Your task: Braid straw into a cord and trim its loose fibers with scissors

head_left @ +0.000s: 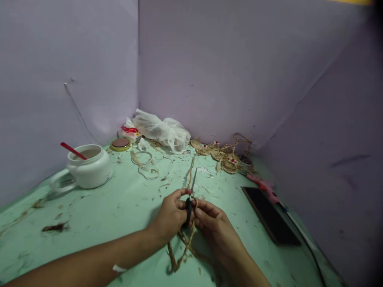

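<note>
My left hand (172, 213) is closed around the black handle of a pair of scissors (188, 211), whose narrow blade points up and away. Right beside it, my right hand (215, 221) pinches a brown braided cord (191, 235) close to the scissors handle. The cord hangs in a loop below both hands, and a thin length of it stretches away across the table beyond the blade. My fingers partly hide the handle and the place where the cord meets the scissors.
On the green table (134, 215) stand a white mug (92, 169) with a red stick and a round lid (120, 144). A plastic bag (163, 129) and woven cord pieces (230, 163) lie at the back. Rightward are a pink glue gun (266, 187) and a dark flat slab (271, 215).
</note>
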Tool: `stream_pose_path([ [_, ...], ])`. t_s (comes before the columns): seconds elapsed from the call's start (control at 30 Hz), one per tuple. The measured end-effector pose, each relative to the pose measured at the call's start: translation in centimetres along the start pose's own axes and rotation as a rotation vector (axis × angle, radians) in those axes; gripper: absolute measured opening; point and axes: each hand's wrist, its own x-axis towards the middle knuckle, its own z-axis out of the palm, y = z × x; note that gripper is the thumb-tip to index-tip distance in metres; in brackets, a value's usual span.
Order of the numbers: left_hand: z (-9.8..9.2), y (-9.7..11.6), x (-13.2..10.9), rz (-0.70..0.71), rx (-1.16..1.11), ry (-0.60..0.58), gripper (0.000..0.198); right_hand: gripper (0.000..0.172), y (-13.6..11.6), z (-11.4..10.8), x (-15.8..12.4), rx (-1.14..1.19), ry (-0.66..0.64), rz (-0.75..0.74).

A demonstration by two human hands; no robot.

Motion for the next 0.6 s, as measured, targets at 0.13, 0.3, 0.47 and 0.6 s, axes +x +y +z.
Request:
stream_pose_path([
  [0.13,-0.2,0.3,0.1,0.024,0.020,-0.003,0.060,0.028,0.0,0.1,-0.3,-0.045,0.003,-0.073],
  [0.3,-0.3,0.2,0.1,0.044,0.081,-0.018,0.064,0.031,0.0,0.1,-0.2,-0.060,0.050,-0.106],
  [0.47,-0.6,0.3,0.3,0.144,0.241,-0.029,0.058,0.027,-0.5,0.0,-0.1,-0.027,0.125,-0.087],
  [0.6,-2.6,1.7,0.4,0.355,0.638,-0.038,0.040,0.028,-1.5,0.3,-0.4,0.089,0.116,-0.012],
])
